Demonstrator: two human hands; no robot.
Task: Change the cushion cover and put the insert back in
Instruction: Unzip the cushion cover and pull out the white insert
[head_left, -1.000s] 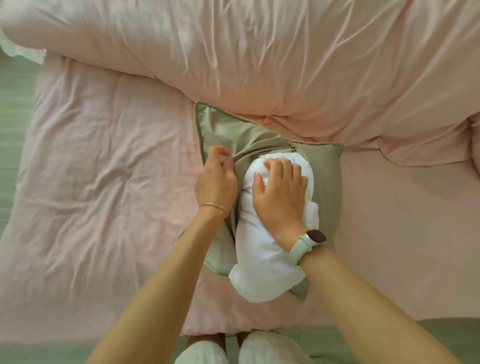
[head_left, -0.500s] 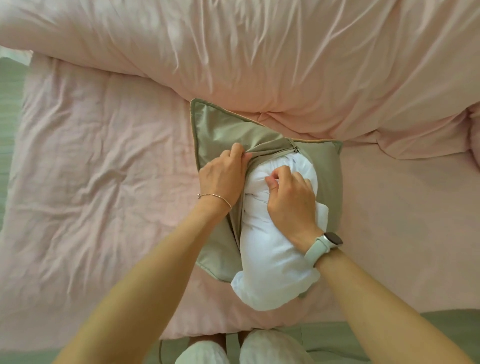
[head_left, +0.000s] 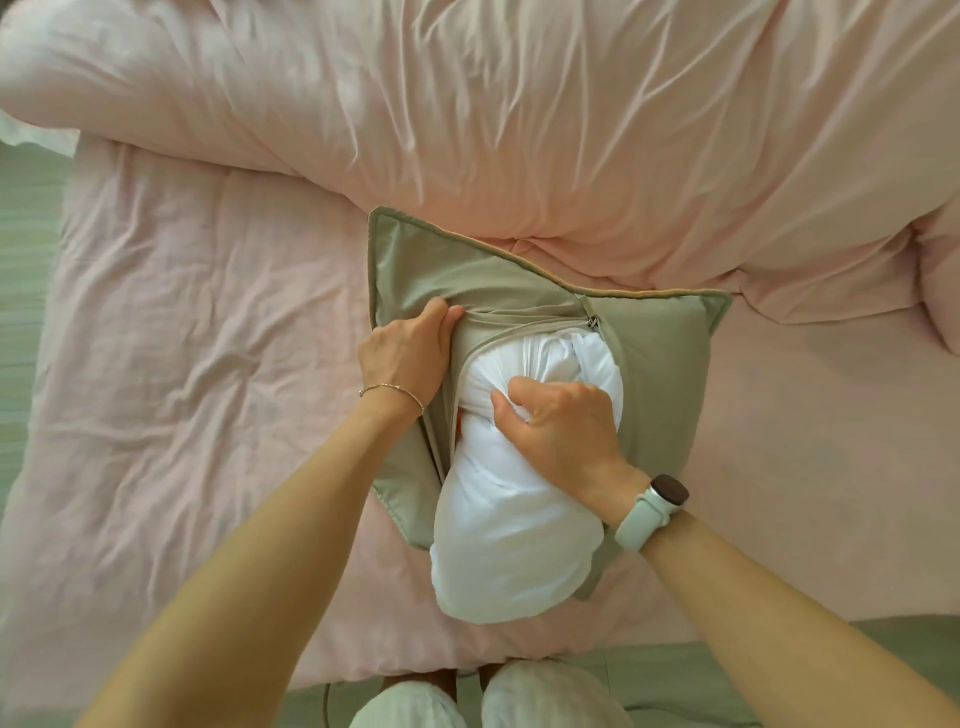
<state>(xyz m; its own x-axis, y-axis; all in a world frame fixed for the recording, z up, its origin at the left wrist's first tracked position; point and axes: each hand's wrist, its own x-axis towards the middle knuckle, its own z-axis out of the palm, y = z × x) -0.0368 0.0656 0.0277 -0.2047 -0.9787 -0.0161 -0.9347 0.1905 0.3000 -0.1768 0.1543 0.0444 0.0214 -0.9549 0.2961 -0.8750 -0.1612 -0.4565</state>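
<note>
An olive-green cushion cover (head_left: 660, 374) lies on the pink bed, its zip opening facing me. A white insert (head_left: 509, 535) is partly inside it, with its far end under the cover and its near end bulging out over the bed edge. My left hand (head_left: 410, 358) pinches the cover's left zip edge between thumb and fingers. My right hand (head_left: 561, 421) grips a bunch of the insert's white fabric near the opening. The zip slider (head_left: 592, 319) sits at the far end of the opening.
A rumpled pink duvet (head_left: 519, 119) is piled across the back, touching the cover's far edge. The pink bed sheet (head_left: 182, 338) spreads to the left and right. The bed's near edge and my knees (head_left: 488, 696) are at the bottom.
My right hand went from lying flat on the insert to clutching its fabric. My left hand shifted along the zip edge and holds it. The view moved closer.
</note>
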